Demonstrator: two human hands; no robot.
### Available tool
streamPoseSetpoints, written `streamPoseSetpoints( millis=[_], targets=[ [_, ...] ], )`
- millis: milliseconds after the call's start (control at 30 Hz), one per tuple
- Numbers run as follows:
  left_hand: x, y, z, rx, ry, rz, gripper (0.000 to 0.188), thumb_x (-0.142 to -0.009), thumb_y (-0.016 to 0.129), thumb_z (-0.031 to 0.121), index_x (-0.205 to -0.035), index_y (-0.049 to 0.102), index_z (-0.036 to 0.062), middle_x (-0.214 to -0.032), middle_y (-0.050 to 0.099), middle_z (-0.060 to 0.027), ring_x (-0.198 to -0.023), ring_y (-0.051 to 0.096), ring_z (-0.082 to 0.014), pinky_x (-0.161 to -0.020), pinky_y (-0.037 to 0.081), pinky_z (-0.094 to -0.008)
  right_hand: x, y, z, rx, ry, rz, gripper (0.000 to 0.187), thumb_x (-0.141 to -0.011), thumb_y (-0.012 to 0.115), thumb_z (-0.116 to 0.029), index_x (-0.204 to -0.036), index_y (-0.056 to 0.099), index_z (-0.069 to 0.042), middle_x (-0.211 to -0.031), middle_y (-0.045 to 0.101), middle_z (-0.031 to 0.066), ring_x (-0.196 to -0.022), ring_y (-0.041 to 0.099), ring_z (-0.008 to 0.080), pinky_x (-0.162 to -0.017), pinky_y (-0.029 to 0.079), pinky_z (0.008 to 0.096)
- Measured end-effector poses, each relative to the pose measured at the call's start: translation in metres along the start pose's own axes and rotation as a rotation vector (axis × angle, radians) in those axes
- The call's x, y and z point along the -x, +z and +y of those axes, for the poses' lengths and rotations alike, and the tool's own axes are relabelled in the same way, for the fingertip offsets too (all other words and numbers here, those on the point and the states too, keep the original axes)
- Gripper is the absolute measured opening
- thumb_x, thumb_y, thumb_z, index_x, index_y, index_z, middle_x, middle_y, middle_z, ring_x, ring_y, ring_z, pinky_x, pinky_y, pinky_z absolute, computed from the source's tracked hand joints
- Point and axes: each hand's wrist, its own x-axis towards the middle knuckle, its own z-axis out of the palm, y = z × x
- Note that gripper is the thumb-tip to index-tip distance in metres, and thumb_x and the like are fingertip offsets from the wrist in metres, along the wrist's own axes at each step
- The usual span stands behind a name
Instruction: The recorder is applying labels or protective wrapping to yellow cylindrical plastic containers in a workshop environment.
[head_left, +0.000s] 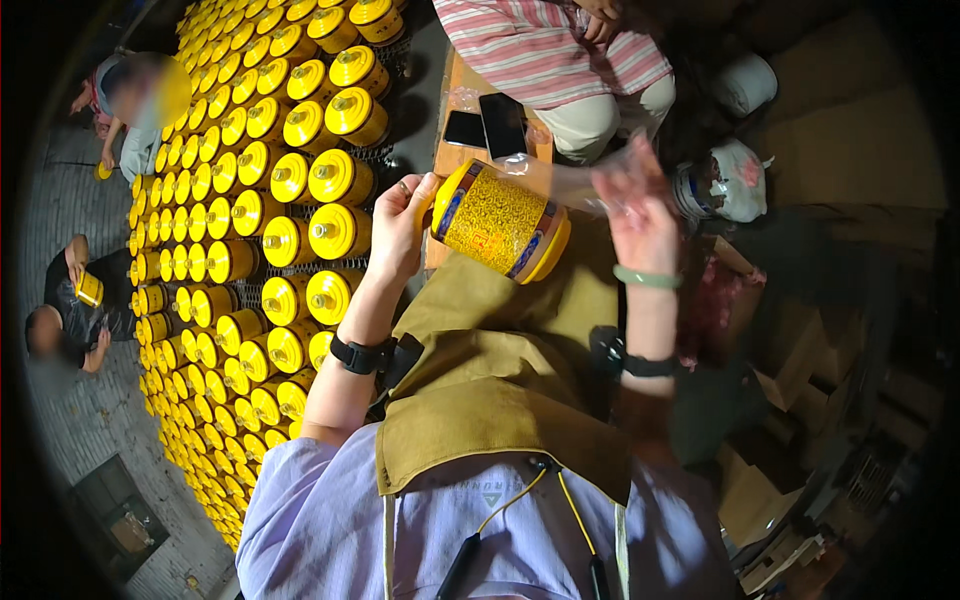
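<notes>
My left hand (401,222) grips a yellow cylindrical canister (497,222) by its left end, thumb at the rim. The canister lies tilted in front of my olive apron (500,375); its middle band is patterned in gold, with a blue ornamented strip near each end. Clear plastic film (570,184) stretches from the canister's upper right side to my right hand (636,215). That hand is raised and smeared by motion, its fingers closed around the film. A green bangle circles the right wrist.
Rows of similar yellow canisters (338,178) with metal knobs fill the left side. Two dark phones (502,124) rest on a wooden bench (455,82) ahead. A seated person in striped clothing (540,50) faces me. Cardboard boxes (790,355) stand at right; other people work at far left.
</notes>
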Motion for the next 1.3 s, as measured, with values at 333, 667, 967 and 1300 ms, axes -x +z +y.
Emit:
streamPoseSetpoints(
  millis=[333,667,967,1300],
  targets=[
    [0.006,-0.037,0.009,0.056,0.011,0.507,0.028,-0.097,0.061,0.032,-0.1,0.065,0.0043,-0.091,0.066,-0.0002,-0.078,0.059,-0.0084,-0.07,0.048,-0.0251,0.051,-0.053,0.002,1.915,-0.118,0.065,0.032,-0.091,0.049,-0.007,-0.122,0.057,-0.007,-0.114,0.053,0.0211,-0.112,0.05,0.0384,-0.098,0.04,0.0435],
    [0.139,-0.267,0.132,-0.992,0.897,1.28,0.017,-0.093,0.062,0.011,-0.088,0.066,-0.0053,-0.094,0.065,-0.0093,-0.087,0.061,-0.0175,-0.082,0.049,-0.0303,0.07,-0.141,0.042,2.069,-0.414,0.168,0.028,-0.088,0.056,-0.003,-0.115,0.059,-0.001,-0.11,0.059,0.0169,-0.107,0.055,0.0358,-0.093,0.043,0.0441],
    [0.178,-0.371,0.072,-1.543,0.524,1.071,0.01,-0.086,0.066,0.005,-0.086,0.065,-0.005,-0.097,0.065,-0.0144,-0.08,0.064,-0.0288,-0.073,0.051,-0.0356,0.047,-0.116,0.025,1.711,-0.219,0.236,0.021,-0.083,0.045,0.011,-0.096,0.061,0.005,-0.098,0.057,0.0127,-0.087,0.066,0.0238,-0.068,0.059,0.0284],
    [0.198,-0.397,0.063,-1.926,0.583,1.211,0.03,-0.08,0.076,0.031,-0.094,0.071,0.0049,-0.101,0.07,-0.0126,-0.083,0.067,-0.0335,-0.069,0.054,-0.0388,0.067,-0.081,0.031,1.852,-0.042,0.523,0.033,-0.089,0.061,-0.034,-0.094,0.058,-0.002,-0.079,0.065,0.0196,-0.078,0.065,0.0395,-0.071,0.05,0.0453]
  ],
)
